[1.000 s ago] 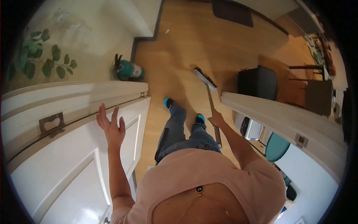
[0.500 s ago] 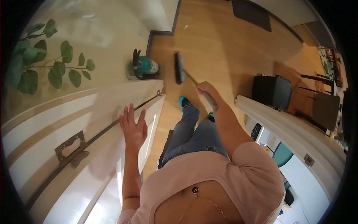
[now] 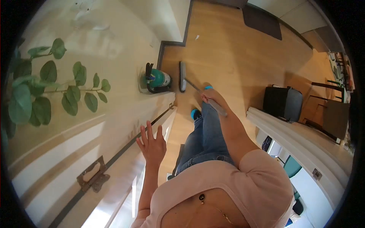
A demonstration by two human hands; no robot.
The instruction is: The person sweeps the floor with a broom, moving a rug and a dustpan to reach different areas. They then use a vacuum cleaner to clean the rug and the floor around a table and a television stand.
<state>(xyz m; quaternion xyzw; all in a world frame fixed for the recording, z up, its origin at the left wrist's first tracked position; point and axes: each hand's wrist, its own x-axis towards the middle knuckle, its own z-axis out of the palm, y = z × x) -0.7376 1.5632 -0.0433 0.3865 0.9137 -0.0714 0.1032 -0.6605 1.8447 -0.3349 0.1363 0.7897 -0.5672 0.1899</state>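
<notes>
I see the broom (image 3: 183,77) just above the middle of the frame, its head on the wooden floor (image 3: 232,62) near the dark baseboard, and a small white scrap (image 3: 197,37) lying farther up, apart from it; whether this patch is swept, I can't tell. The broom's head is long, narrow and pale grey with dark bristles along its left edge, and its thin handle slants down to a thicker grey grip. My right hand (image 3: 210,95) is closed around that handle. Just left of the head stands a green fire extinguisher (image 3: 159,80). Lower down, my left hand (image 3: 153,146) is empty, fingers spread wide beside the white door; contact I can't make out. Right of centre sits a black bin (image 3: 283,102).
</notes>
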